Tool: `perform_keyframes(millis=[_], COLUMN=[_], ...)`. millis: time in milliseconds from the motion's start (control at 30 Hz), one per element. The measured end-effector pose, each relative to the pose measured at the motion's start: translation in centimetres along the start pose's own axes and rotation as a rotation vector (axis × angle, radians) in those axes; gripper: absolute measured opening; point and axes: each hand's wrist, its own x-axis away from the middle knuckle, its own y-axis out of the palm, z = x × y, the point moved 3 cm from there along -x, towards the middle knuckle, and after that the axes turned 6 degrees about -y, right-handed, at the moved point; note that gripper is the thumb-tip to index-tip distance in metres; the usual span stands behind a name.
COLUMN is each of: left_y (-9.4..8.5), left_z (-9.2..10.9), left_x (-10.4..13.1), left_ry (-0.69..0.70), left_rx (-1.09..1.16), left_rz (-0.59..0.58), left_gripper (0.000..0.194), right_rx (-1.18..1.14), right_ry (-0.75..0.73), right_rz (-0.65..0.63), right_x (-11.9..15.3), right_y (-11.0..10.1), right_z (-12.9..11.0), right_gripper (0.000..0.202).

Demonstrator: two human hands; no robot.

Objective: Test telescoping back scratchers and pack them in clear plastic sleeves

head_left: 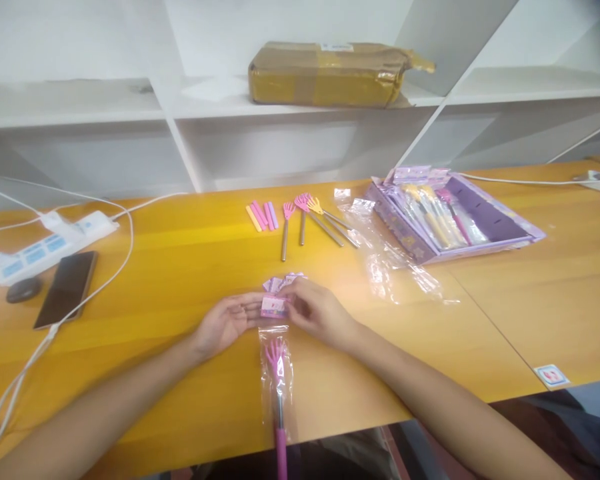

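My right hand [320, 312] pinches a small pink-and-purple printed card [274, 306] by its right edge. Stretched out flat, the fingers of my left hand [226, 325] reach to the card's left side, and their tips are partly hidden by it. Just beyond the card lie several similar cards [275, 284], partly covered by my right hand. Below my hands, at the table's near edge, is a pink hand-shaped back scratcher [279, 387] inside a clear plastic sleeve [289, 373].
Farther back lie unwrapped back scratchers [303, 223], coloured handle sleeves [263, 216] and clear empty bags [380, 267]. A purple box [505, 223] holds packed scratchers on the right. On the left are a phone [66, 290], a power strip [55, 247] and cables. A taped parcel [330, 77] sits on the shelf.
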Motion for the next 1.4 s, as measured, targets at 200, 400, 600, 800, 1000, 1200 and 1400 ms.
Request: perform_keyframes(millis=[200,400,600,800,1000,1200,1400], left_y=[0.4,1.1,1.3,1.3,2.3,2.5,2.3], left_z=[0.1,0.2,0.4,0.4,1.0,0.3,-1.0], left_x=[0.1,0.3,0.2,0.4,0.4,0.6,0.9], left_ry=[0.023,0.027,0.016,-0.007,-0.023,0.026,-0.045], left_rx=[-0.065,-0.110,-0.118,-0.149,-0.226,-0.275,-0.304], left_rz=[0.007,-0.024,-0.034,-0.045,-0.122,-0.157,-0.094], left_gripper=[0.052,0.050,0.053,0.057,0.069,0.073,0.079], right_rx=[0.031,0.110,0.137,0.108,0.054,-0.238,-0.369], right_ry=[0.012,0.027,0.003,0.036,0.284,0.403,0.441], right_rz=[-0.043,-0.082,-0.118,-0.165,-0.111,-0.138,-0.192], right_x=[0.3,0.3,0.1,0.3,0.0,-0.1,0.1], right_y=[0.2,0.3,0.0,-0.1,-1.2,-1.5,-1.0], right_z=[-0.3,-1.1,-1.5,-1.2,-0.2,0.8,1.4], right_gripper=[0.016,0.009,0.016,0.016,0.032,0.029,0.034])
